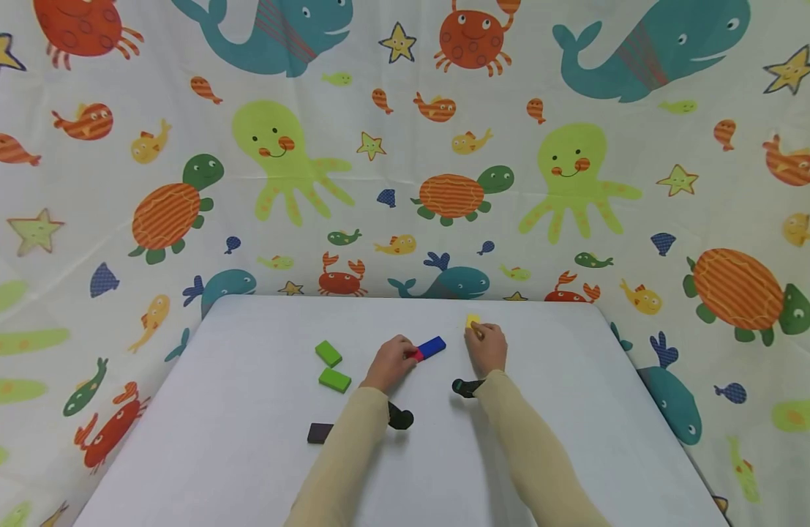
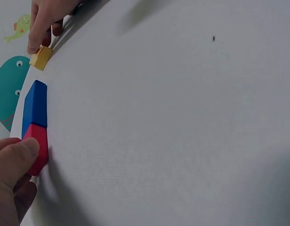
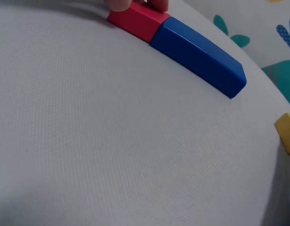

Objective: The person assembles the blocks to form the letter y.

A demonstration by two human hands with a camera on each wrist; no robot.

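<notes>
My left hand [image 1: 393,364] pinches a red block [image 2: 39,153], thumb on its near face. End to end with it lies a blue block [image 1: 432,347], the two touching in a line on the white table. Farther right, at the back of the table, my right hand [image 1: 489,348] grips a yellow block [image 2: 41,59] by its upper part. A small space separates the yellow block from the free end of the blue one. In the right wrist view the yellow block is cut off by the right edge, and that hand is not seen.
Two green blocks [image 1: 335,380] lie left of my left hand. A dark block [image 1: 320,433] sits nearer, partly covered by the left sleeve. Dark wrist mounts [image 1: 401,417] stick out from both sleeves. A sea-animal cloth [image 1: 378,176] hangs behind the white table [image 1: 246,410].
</notes>
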